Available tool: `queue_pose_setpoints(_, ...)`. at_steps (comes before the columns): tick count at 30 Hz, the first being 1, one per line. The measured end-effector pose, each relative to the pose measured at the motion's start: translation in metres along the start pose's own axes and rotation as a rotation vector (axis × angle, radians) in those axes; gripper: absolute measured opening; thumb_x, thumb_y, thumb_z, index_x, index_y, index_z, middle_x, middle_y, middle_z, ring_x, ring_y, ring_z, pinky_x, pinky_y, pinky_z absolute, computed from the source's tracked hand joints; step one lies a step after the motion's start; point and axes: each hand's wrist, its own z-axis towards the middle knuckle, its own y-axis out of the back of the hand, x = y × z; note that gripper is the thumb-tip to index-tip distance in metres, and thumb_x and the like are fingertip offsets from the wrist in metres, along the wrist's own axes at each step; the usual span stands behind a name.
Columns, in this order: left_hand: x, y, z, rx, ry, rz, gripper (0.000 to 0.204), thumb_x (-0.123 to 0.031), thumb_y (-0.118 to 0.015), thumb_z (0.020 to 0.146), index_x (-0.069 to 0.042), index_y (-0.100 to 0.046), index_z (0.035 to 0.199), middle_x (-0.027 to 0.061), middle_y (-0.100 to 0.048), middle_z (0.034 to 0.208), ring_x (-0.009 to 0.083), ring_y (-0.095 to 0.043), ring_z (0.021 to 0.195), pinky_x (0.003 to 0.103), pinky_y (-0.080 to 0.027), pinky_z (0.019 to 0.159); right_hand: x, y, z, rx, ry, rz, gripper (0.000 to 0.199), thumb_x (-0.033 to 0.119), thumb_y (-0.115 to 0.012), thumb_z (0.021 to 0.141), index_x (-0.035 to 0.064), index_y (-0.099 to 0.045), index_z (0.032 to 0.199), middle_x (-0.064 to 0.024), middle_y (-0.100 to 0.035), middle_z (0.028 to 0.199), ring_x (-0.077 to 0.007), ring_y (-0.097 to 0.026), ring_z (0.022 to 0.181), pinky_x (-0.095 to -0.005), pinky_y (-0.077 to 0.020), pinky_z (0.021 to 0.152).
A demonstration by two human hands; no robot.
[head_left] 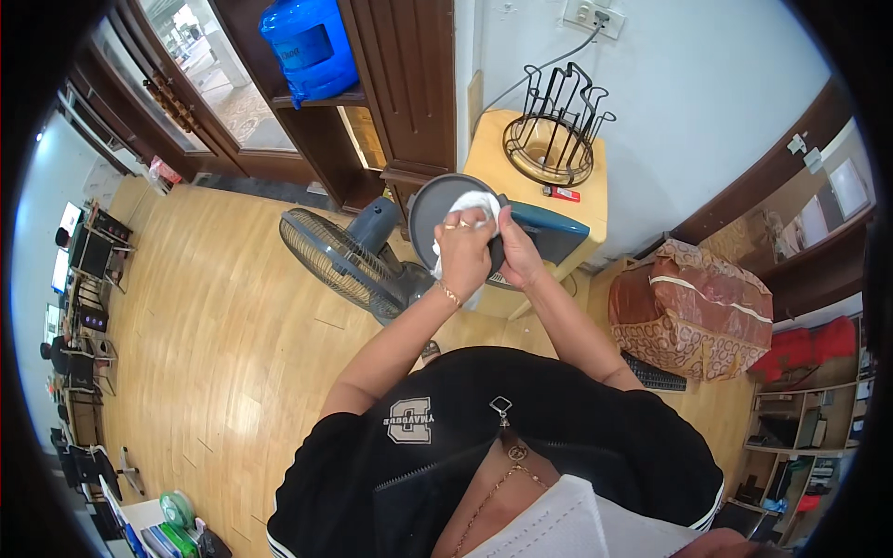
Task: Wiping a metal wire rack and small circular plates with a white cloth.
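Note:
My left hand (465, 251) is closed on a white cloth (476, 201), pressing it against the flat face of a round, dark grey, pan-like dish (430, 206). Bunched cloth shows above and beside the fingers. On the dish's right side, my right hand (519, 249) grips a dark part at its edge, thumb up; whether that part is a handle I cannot tell. The dish is held up in front of a yellow-topped stand (493, 139) with a teal and grey front (551, 221). A black wire cup rack (566, 112) sits on the stand around a round, bowl-like hollow.
A grey floor fan (339, 260) stands left of my arms. A small red item (562, 194) lies on the stand's top. To the right sits a large brown patterned bag (693, 307). A blue water jug (307, 51) rests on a shelf; a cable (549, 70) runs to the wall socket.

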Motion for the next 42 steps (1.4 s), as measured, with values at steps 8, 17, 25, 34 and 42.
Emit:
queue_pose_setpoints(8,0.023,0.01,-0.051,0.269,-0.389,0.059,0.031,-0.007,-0.058,0.069,-0.017,-0.068,0.096,0.0005,-0.058,0.103,0.0241,-0.052,0.1,0.042,-0.034,0.082,0.015,0.004,-0.003,-0.079,0.053,-0.052,0.056,0.046,-0.043,0.098,0.0065,-0.04,0.138,-0.009,-0.051,0.131,-0.0196,-0.052,0.117,-0.0372,-0.0426,0.101)
queue_pose_setpoints(17,0.041,0.007,0.018,-0.006,-0.246,0.243,0.029,-0.007,-0.058,0.071,-0.015,-0.068,0.096,0.0029,-0.059,0.102,0.0256,-0.053,0.097,0.042,-0.036,0.081,0.008,-0.015,-0.005,-0.063,0.084,-0.06,0.054,0.035,-0.046,0.1,0.0125,-0.031,0.146,-0.0061,-0.048,0.134,-0.0167,-0.047,0.122,-0.0332,-0.0415,0.101)
queue_pose_setpoints(25,0.063,-0.003,-0.029,0.201,0.09,0.357,0.016,-0.005,-0.057,0.07,-0.009,-0.065,0.084,0.0079,-0.06,0.097,0.0288,-0.054,0.089,0.043,-0.039,0.072,0.032,-0.021,0.0,-0.143,0.282,-0.158,0.051,0.031,-0.045,0.101,0.0123,-0.032,0.146,-0.0059,-0.048,0.136,-0.0176,-0.048,0.121,-0.0341,-0.0415,0.101)
queue_pose_setpoints(34,0.02,0.004,-0.007,-0.035,-0.141,0.1,0.023,-0.004,-0.058,0.069,-0.011,-0.066,0.089,0.0078,-0.06,0.098,0.0295,-0.054,0.09,0.042,-0.038,0.076,-0.002,-0.023,-0.001,-0.093,0.105,-0.11,0.049,0.026,-0.046,0.101,0.0115,-0.032,0.146,-0.006,-0.046,0.138,-0.0162,-0.048,0.121,-0.0323,-0.0402,0.102)
queue_pose_setpoints(42,0.098,0.01,0.003,-0.188,0.163,-0.195,0.026,0.002,-0.057,0.077,-0.008,-0.064,0.1,0.0115,-0.06,0.1,0.0327,-0.056,0.095,0.041,-0.044,0.081,0.027,-0.013,-0.009,-0.135,0.12,-0.261,0.045,0.019,-0.047,0.1,0.0104,-0.039,0.143,-0.0047,-0.051,0.133,-0.0152,-0.053,0.114,-0.0297,-0.0437,0.097)
